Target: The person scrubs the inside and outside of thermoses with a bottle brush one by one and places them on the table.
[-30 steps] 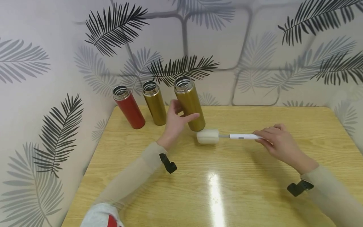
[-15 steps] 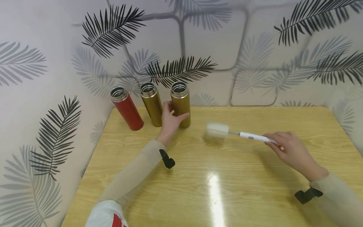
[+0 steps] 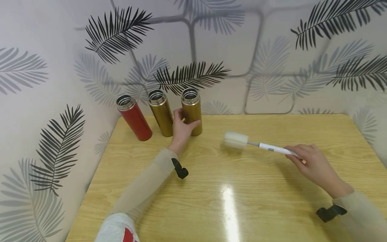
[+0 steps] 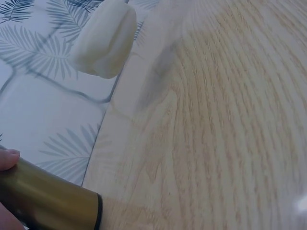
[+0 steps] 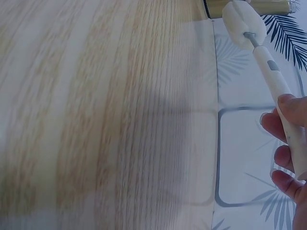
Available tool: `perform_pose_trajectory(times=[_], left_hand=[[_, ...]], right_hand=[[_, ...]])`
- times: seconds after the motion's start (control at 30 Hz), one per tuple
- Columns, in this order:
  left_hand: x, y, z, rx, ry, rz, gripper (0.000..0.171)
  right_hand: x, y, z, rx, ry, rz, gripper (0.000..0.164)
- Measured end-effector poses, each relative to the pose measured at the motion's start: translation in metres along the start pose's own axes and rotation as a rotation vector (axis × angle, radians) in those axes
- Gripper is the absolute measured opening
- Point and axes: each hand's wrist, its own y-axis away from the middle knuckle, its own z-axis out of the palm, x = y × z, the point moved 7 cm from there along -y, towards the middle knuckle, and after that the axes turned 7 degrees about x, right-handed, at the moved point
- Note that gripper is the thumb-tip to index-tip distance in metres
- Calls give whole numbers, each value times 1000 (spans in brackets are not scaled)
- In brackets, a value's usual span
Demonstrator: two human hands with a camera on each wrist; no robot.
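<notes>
My left hand [image 3: 182,130] grips the rightmost gold thermos flask [image 3: 192,111], which stands upright and lidless at the back of the table. In the left wrist view only the lower part of this gold flask [image 4: 53,201] shows, with a fingertip and part of the hand at its side. My right hand [image 3: 314,164] holds a bottle brush by its white handle [image 3: 273,149], fingers and thumb around the end. The brush's cream sponge head [image 3: 235,140] points left toward the flask and hovers over the table, apart from it. In the right wrist view the sponge head [image 5: 243,24] overlaps the flask.
A second gold flask [image 3: 163,117] and a red flask [image 3: 137,121] stand to the left in the same row, both lidless. The wooden table [image 3: 196,191] meets a leaf-patterned wall [image 3: 223,50] behind and at the left.
My left hand has shifted the gold flask left, closer to the second gold one, and set it upright. My right hand has drawn the bottle brush to the right, away from it.
</notes>
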Motion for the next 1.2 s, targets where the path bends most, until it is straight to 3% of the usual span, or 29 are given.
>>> perform_pose_trajectory(times=[0.1, 0.23, 0.37, 0.63, 0.73, 0.93, 1.03, 1.2], left_hand=[[-1, 0, 0, 13, 12, -8, 69], [-2, 0, 0, 10, 18, -14, 72], [0, 1, 2, -34, -12, -15, 81], [3, 12, 4, -129, -75, -41, 106], [3, 21, 1, -125, -38, -57, 108], [1, 50, -15, -83, 122, -91, 82], [0, 68, -22, -152, 83, -99, 61], [-9, 90, -35, -306, -80, -43, 43]], right_hand=[[0, 0, 0, 4, -1, 0, 36], [-1, 1, 0, 2, 16, 6, 22], [-1, 1, -1, -2, 31, 14, 36], [-1, 6, -4, 6, 44, 13, 24], [0, 9, -7, 6, 64, 31, 27], [11, 25, -16, -31, 116, 119, 37], [23, 38, -25, -54, 151, 187, 33], [49, 63, -42, -81, 194, 336, 27]])
